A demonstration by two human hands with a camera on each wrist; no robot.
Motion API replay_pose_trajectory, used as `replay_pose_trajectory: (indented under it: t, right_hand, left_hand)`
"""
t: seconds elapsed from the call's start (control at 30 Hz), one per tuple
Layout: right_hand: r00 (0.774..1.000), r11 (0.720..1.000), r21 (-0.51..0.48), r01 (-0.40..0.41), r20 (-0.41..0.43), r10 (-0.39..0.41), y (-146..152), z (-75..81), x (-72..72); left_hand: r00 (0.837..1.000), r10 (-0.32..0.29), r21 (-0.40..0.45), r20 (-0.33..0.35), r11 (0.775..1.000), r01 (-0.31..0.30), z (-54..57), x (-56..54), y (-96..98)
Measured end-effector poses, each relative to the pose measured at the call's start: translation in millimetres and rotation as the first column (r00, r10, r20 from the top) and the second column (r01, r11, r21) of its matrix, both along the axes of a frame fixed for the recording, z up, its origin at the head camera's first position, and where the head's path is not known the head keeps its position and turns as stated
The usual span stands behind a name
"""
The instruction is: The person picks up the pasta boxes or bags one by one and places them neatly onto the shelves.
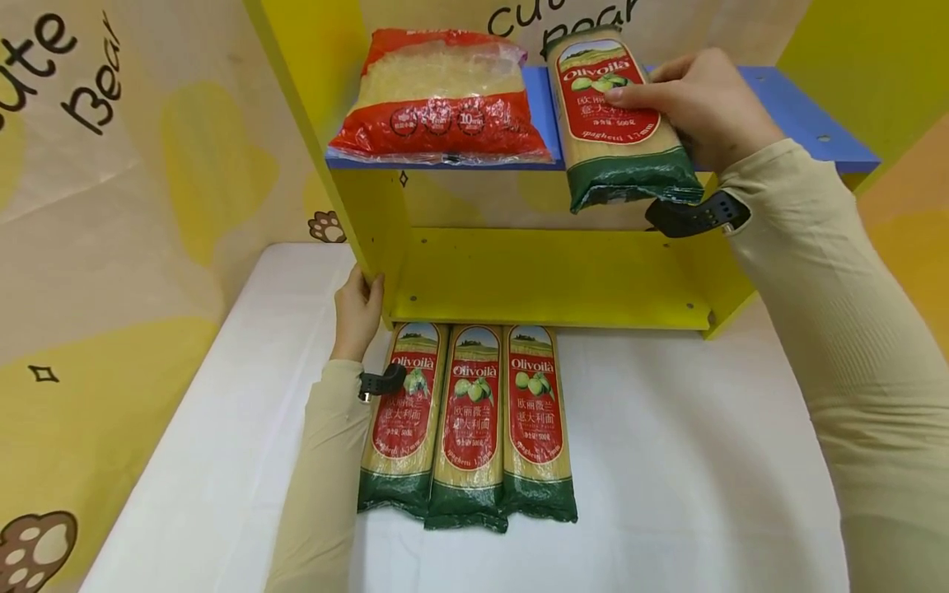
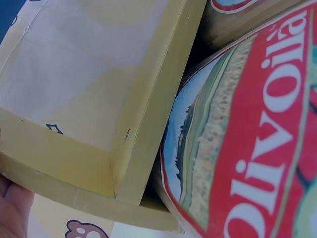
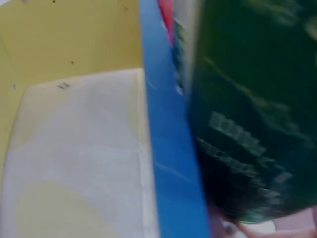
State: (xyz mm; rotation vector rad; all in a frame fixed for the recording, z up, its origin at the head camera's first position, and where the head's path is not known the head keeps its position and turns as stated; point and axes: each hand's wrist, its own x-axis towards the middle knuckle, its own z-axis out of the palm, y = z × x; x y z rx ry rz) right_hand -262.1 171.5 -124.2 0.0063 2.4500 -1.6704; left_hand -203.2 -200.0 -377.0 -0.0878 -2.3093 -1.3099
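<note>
At the upper right of the head view, my right hand [image 1: 715,107] grips a pack of spaghetti [image 1: 630,148], thumb across its red label and other fingers mostly hidden. The pack tilts over the front edge of the blue shelf board [image 1: 808,115]; its green end [image 3: 252,114] fills much of the right wrist view. My left hand [image 1: 357,313] holds the yellow side panel [image 1: 337,189] of the shelf unit near its lower front corner. Beside that wrist, three more spaghetti packs [image 1: 467,420] lie side by side on the white tablecloth.
A red and clear bag of pasta [image 1: 445,107] lies on the blue board, left of the held pack. Below it is the unit's yellow bottom board [image 1: 541,272]. Behind stands a printed backdrop [image 1: 133,206] with bear lettering.
</note>
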Motion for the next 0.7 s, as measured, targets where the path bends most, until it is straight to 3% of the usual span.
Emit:
replay_pose_trajectory:
  t: [0.13,0.27,0.7]
  right_hand:
    - [0.999,0.998,0.047,-0.033,0.036,0.031,5.7,2.8,-2.8]
    - [0.997,0.999,0.028,-0.037,0.064,0.035,8.2,1.3,-5.1]
    - [0.999,0.972,0.233,-0.032,-0.012,0.036,11.5,0.8,1.1]
  left_hand:
    - [1.0,0.005,0.002,-0.004,1.0,-0.005,-0.1,-1.1,0.4]
    - [1.0,0.0,0.009,0.003,1.0,0.0,-0.6,-1.3,0.8]
    - [1.0,-0.008,-0.001,-0.002,1.0,0.008,-0.1,-1.2,-0.8]
